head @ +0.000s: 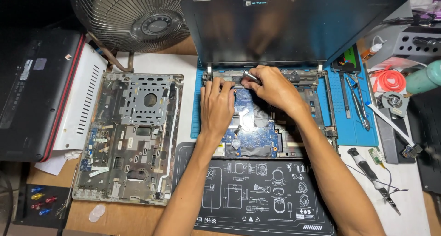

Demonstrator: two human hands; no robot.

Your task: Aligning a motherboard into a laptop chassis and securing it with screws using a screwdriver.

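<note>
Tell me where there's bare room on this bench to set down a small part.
Free: black mat in front of the open laptop base, between the forearms; white surface right of the screwdriver. Crowded: blue mat with tweezers, and around the removed cover.

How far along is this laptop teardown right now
Done: the top cover is off and lies left of the laptop base, baring the blue motherboard. In hand: both hands work at the hinge end under the raised screen; the right hand holds a silvery tool, the left hand rests beside it. Left: the motherboard and the screen are not yet off the base.
</note>
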